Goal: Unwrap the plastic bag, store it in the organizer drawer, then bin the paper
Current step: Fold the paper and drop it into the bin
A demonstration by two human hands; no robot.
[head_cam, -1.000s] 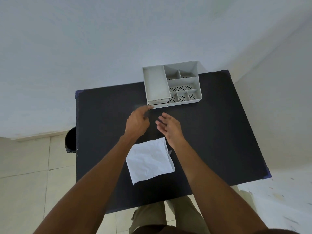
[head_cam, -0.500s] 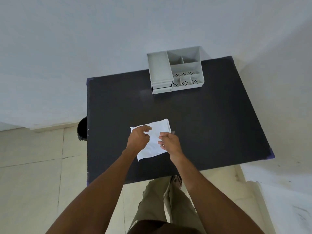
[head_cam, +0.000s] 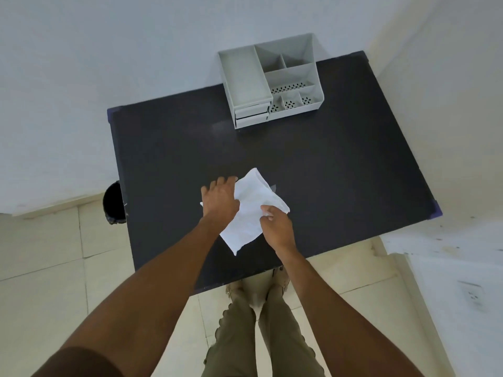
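While gripped, paper (head_cam: pixel 251 210) off table (head_cam: pixel 340 172)

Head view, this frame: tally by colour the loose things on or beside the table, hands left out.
White: 1, the paper, held by the left hand and right hand
Grey: 1, the organizer
Black: 1, the bin on the floor beside the table
Total: 3
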